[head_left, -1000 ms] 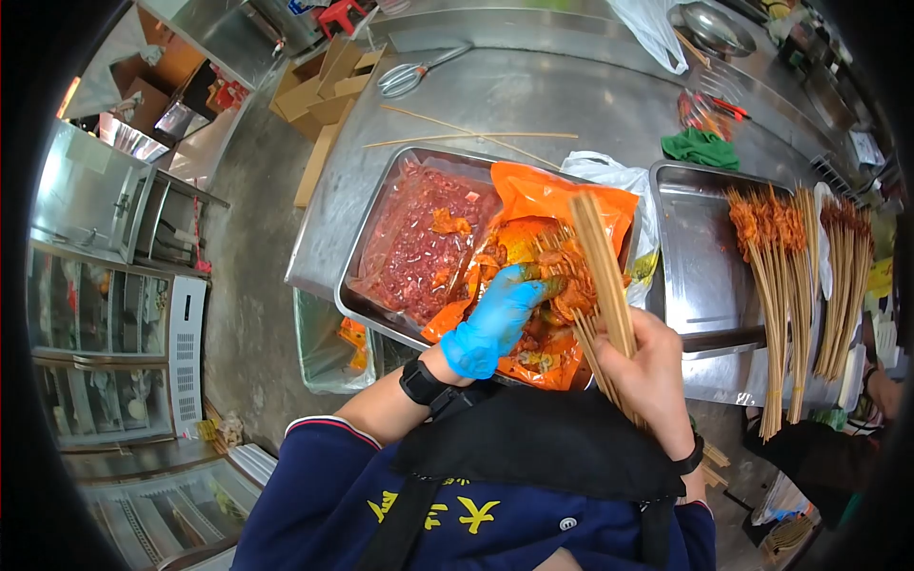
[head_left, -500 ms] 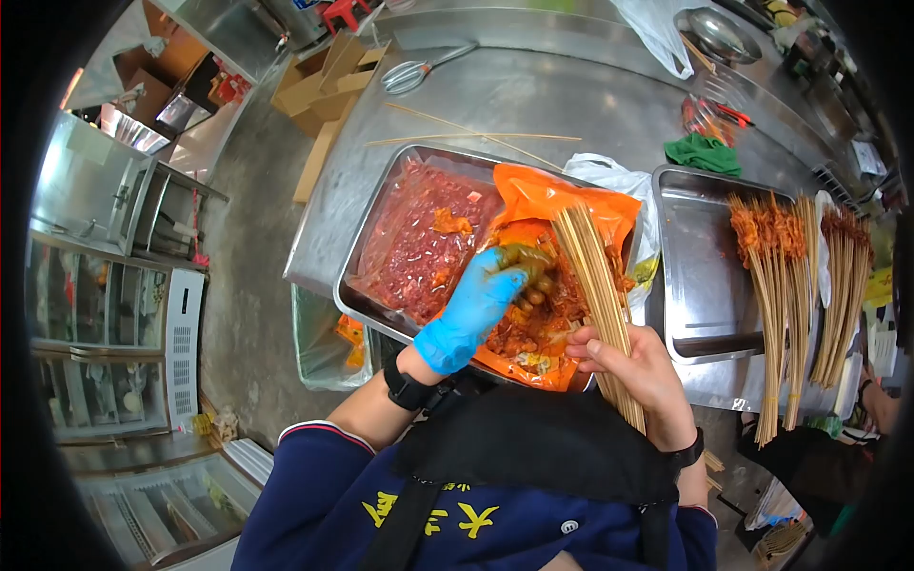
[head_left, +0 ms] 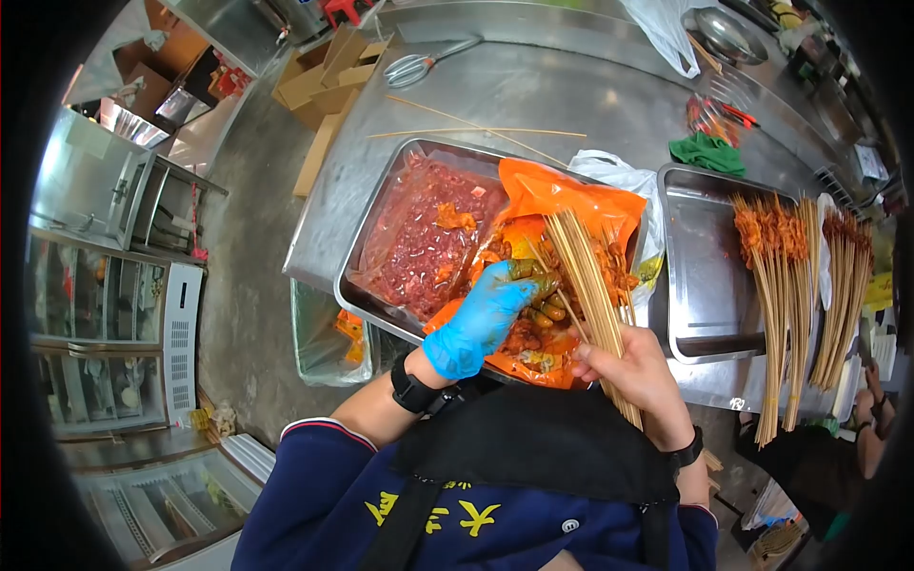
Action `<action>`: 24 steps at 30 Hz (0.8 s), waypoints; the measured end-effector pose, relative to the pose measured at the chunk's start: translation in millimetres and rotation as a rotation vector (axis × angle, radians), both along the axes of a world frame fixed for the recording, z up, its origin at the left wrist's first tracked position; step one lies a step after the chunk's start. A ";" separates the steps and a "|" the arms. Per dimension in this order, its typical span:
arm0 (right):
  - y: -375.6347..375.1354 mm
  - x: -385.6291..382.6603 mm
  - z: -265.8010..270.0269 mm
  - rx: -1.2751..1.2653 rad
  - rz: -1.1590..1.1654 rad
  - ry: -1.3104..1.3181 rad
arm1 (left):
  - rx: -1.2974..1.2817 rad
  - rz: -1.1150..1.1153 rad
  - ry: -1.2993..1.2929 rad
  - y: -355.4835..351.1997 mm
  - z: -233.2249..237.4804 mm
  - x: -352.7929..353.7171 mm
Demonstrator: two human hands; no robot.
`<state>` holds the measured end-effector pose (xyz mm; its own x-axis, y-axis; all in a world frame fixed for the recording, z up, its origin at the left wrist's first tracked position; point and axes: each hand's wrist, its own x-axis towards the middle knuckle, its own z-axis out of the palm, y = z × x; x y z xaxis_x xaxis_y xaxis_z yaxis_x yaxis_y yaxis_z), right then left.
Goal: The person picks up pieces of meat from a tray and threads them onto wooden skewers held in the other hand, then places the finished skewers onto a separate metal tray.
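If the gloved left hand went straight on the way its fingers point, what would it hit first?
Probably the bamboo skewer bundle in the right hand, just beyond the fingers of the left hand; depth unclear.

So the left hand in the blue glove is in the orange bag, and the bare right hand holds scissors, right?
Not quite: in the head view the bare right hand holds a bundle of wooden skewers instead. The left hand in the blue glove is indeed in the orange bag.
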<state>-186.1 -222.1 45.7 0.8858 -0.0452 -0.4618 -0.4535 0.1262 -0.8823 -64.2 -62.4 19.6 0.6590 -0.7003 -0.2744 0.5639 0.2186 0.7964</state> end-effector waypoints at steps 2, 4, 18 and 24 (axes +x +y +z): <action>-0.3 0.8 2.8 0.012 -0.009 0.013 | 0.010 -0.007 -0.016 -0.8 1.9 0.7; -0.1 1.1 3.6 0.024 -0.016 0.026 | 0.050 -0.010 -0.022 -0.1 2.6 0.8; -1.0 1.4 7.3 0.185 -0.133 0.116 | 0.065 -0.030 -0.018 1.7 3.3 0.3; -3.9 5.2 11.1 0.201 -0.120 0.172 | 0.071 -0.019 -0.059 -2.3 -2.5 0.0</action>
